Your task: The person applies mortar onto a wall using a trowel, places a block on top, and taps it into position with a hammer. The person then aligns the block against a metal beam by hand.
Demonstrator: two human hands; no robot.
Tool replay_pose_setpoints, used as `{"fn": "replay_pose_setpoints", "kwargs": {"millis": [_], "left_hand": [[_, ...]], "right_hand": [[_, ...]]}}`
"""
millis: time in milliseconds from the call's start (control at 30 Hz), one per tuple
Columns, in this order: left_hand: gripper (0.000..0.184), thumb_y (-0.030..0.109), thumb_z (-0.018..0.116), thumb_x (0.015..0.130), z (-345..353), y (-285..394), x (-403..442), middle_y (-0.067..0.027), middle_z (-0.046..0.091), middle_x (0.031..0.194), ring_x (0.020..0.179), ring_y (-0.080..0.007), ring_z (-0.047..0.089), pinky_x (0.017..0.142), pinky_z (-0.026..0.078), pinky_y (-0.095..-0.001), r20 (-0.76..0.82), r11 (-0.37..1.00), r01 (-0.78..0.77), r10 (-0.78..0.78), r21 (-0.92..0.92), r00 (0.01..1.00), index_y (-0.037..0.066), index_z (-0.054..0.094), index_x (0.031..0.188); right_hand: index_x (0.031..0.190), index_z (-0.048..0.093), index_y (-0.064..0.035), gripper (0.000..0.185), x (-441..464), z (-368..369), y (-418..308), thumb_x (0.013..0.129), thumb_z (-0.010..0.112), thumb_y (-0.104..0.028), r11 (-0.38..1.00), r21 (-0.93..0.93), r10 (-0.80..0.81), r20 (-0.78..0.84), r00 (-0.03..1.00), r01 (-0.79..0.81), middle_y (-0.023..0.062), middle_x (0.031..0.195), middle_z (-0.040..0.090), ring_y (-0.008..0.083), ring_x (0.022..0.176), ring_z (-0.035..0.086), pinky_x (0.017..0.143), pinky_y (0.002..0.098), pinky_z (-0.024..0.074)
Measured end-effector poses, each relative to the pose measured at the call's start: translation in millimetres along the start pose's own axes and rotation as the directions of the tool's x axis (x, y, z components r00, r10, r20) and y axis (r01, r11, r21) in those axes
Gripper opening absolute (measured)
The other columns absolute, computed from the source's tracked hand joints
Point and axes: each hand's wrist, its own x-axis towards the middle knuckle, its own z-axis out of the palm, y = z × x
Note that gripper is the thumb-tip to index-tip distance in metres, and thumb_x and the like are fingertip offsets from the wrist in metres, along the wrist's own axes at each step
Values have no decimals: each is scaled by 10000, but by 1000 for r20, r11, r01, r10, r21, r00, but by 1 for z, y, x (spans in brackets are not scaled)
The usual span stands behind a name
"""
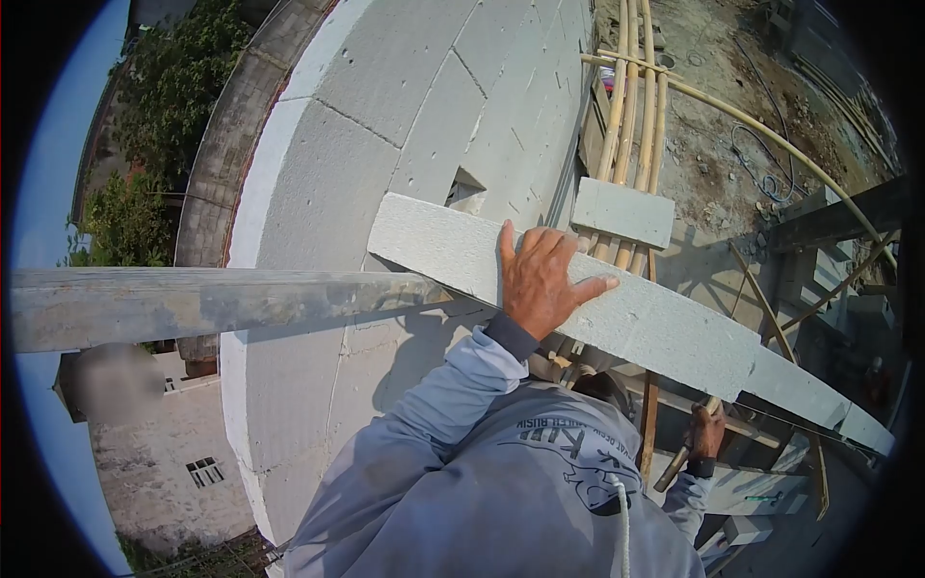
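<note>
Your grey hoodie (520, 482) is nearest; a pale, pitted, straight-edged block (650, 326) slants across the wall (332, 188); your left grip (542, 281) spreads on it, your right grip (708, 431) wraps a wooden handle (672, 470); open dirt (711, 144) beside the wall.

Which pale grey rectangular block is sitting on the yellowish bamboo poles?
The short pale grey rectangular block, up and right of the left hand: yellowish bamboo poles run beneath it. The left hand rests on a different, diagonal pale grey block.

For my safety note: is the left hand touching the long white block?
Touching. The head view shows the left hand spread on the long block, thumb against its face.
</note>
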Motion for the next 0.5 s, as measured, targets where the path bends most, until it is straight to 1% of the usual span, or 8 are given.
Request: {"fn": "replay_pose_setpoints", "kwargs": {"millis": [33, 133, 233, 333, 367, 467, 500], "left_hand": [[578, 585, 682, 661, 0, -1, -1, -84, 573, 915, 1003, -249, 491, 1026, 124, -574, 0, 1000, 2, -2, 5, 1000, 57, 644, 893], [586, 594, 680, 657, 1, -2, -1, -81, 569, 908, 996, -248, 493, 1024, 127, -575, 0, 1000, 10, -10, -5, 1000, 57, 643, 889], [591, 602, 676, 655, 0, -1, -1, -80, 570, 905, 992, -245, 496, 1025, 131, -571, 7, 1000, 13, -13, -16, 1000, 59, 643, 886], [590, 606, 669, 660, -1, -1, 0, -79, 575, 904, 990, -243, 499, 1024, 134, -570, 2, 1000, 9, -9, -21, 1000, 61, 641, 884], [589, 605, 668, 662, 0, -2, -1, -78, 577, 903, 991, -243, 500, 1024, 135, -569, -1, 1000, 7, -7, -20, 1000, 61, 641, 885], [585, 601, 666, 667, 0, -3, -2, -78, 582, 900, 993, -241, 502, 1023, 137, -569, -16, 1000, 3, -3, -19, 1000, 60, 642, 887], [584, 600, 666, 668, 0, -3, -2, -79, 582, 899, 994, -241, 502, 1023, 138, -569, -21, 1000, 2, -3, -22, 1000, 59, 642, 887]], "right_hand": [[822, 472, -97, 182, -2, 1, -8, 740, 596, -201, 999, -29, 25, -19, 1000, -25, -24, 565, 427, 80, 405, 413, 356, 218, 361], [824, 470, -99, 179, -1, -2, -7, 741, 594, -196, 999, -47, 17, 0, 1000, -17, -22, 559, 424, 81, 399, 413, 352, 223, 361], [830, 467, -98, 175, 7, -16, 19, 754, 591, -195, 1000, 17, 22, -57, 998, -21, -18, 549, 424, 85, 376, 413, 331, 226, 359], [831, 474, -77, 147, 2, -29, 19, 759, 583, -144, 987, 155, 66, -106, 992, -49, -2, 552, 447, 102, 364, 426, 318, 228, 350], [832, 471, -82, 144, 1, -31, 19, 761, 572, -155, 974, 219, 72, -98, 993, -48, 0, 543, 444, 99, 344, 411, 299, 218, 336], [829, 471, -80, 148, 7, -29, 22, 757, 571, -161, 977, 215, 38, -128, 991, -10, 5, 541, 447, 104, 350, 420, 310, 230, 347], [827, 469, -79, 153, 5, -23, 15, 753, 574, -161, 990, 137, 29, -85, 996, -17, 6, 542, 449, 107, 352, 423, 314, 235, 350]]}}
